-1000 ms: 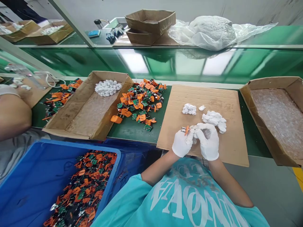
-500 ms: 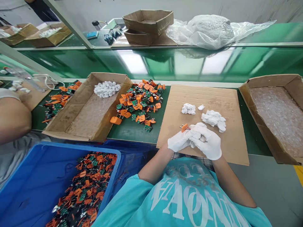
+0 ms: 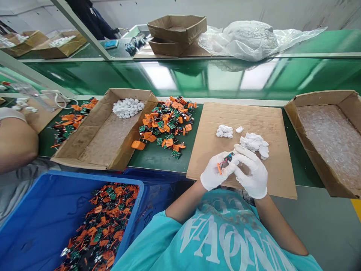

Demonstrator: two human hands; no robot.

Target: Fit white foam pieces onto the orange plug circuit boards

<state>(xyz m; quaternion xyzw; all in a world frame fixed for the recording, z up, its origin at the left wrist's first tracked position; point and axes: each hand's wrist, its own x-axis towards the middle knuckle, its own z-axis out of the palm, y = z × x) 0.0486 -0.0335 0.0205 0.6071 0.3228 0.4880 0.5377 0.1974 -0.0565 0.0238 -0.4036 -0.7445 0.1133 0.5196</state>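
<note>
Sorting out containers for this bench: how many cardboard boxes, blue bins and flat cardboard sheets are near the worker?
Cardboard boxes on the bench: 2, one left, one right
Blue bins: 1
Flat cardboard sheets: 1
Total: 4

Head view: worn on the person's head, looking forward and steeply down.
Range: close above the cardboard sheet [image 3: 265, 180]; far bench edges look warped, probably lens distortion.

Gloved left hand [image 3: 214, 174] and right hand [image 3: 252, 171] gripping orange part [image 3: 222, 165], over cardboard sheet [image 3: 254, 120]
</note>
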